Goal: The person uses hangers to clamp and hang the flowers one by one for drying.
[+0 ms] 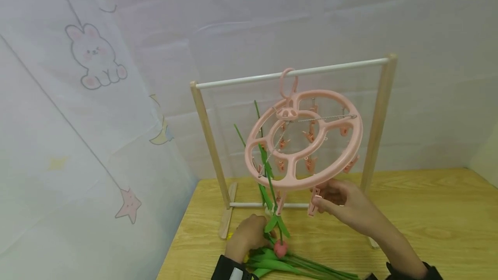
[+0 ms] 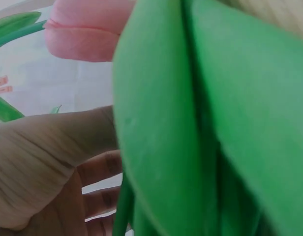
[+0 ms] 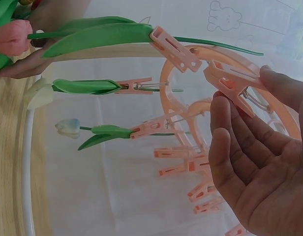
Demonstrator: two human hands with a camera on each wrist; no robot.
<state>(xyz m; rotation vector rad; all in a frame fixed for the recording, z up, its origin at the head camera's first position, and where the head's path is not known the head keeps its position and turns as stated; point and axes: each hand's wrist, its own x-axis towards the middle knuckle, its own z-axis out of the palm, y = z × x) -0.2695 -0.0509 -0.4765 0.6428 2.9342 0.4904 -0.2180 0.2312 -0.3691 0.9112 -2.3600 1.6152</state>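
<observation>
A pink round clip hanger (image 1: 301,182) hangs by its hook. My right hand (image 1: 346,206) pinches one of its clothes pegs (image 3: 230,81) between thumb and fingers. Beside that peg, another peg (image 3: 174,49) grips the stem of a pink tulip (image 1: 280,249), which hangs head down. A white tulip (image 3: 39,94) and a pale blue-white tulip (image 3: 68,128) dangle from pegs farther along the ring. Low at the table, my left hand (image 1: 249,237) reaches into a bunch of tulips with green leaves (image 1: 272,265); the leaves hide its fingertips, so I cannot tell whether it grips a stem.
The hanger's hook sits over the white bar (image 1: 241,80) of a stand with wooden posts (image 1: 379,120). A lower white rail (image 1: 247,205) crosses near the wooden tabletop (image 1: 428,211). Behind and to the left hangs pale cloth with a printed rabbit (image 1: 95,57).
</observation>
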